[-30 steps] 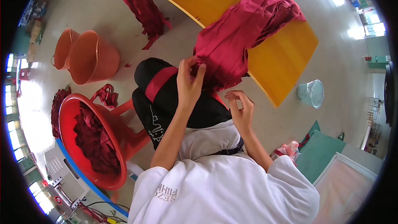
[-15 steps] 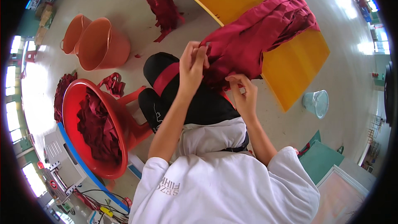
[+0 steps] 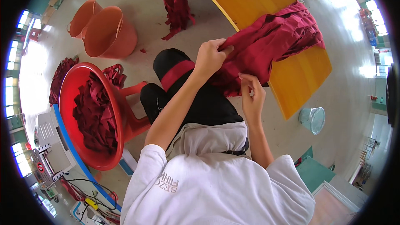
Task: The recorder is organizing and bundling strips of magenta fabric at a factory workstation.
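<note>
A thick bundle of dark red fabric strips (image 3: 266,41) lies draped across a yellow board (image 3: 300,73) and spills down toward my lap. My left hand (image 3: 211,59) is closed on the near left edge of this fabric, thumb and fingers pinched together. Just right of it, my right hand (image 3: 253,96) is held up at the lower edge of the bundle. Its thumb and forefinger are curled toward each other; whatever lies between the tips is too small to make out. A flat red band (image 3: 177,74) crosses my black trouser leg.
To the left, a red plastic tub (image 3: 121,116) holds crumpled red strips (image 3: 96,118), with more fabric (image 3: 62,77) behind it. Two orange buckets (image 3: 110,33) stand far left. A clear bin (image 3: 312,120) sits right of the board. A blue-edged machine table (image 3: 79,158) is at lower left.
My left hand has moved right and up along the fabric edge. My right hand has shifted slightly right. The view has also shifted, moving the board and tub a little in the picture.
</note>
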Available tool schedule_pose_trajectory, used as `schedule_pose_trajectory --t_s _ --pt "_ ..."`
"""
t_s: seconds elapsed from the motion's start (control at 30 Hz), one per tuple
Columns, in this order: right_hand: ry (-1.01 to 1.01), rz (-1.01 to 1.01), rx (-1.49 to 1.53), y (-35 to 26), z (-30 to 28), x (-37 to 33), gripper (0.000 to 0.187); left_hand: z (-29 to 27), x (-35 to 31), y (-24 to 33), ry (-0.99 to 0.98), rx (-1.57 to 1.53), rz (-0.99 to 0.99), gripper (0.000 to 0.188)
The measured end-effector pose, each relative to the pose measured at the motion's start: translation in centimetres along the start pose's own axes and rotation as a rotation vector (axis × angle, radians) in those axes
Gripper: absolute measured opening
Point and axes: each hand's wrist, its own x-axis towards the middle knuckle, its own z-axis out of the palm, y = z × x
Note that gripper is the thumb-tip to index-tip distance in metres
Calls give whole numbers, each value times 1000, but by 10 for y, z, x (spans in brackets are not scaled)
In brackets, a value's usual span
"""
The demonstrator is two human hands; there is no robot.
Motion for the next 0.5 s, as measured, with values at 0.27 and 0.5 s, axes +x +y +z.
schedule_pose_trajectory --t_s 0.27,0.5 --pt "-77 -195 25 -14 14 24 11 -1 6 -2 33 -18 2 31" --pt "-89 7 108 -6 6 23 12 -2 18 -18 -6 -147 85 29"
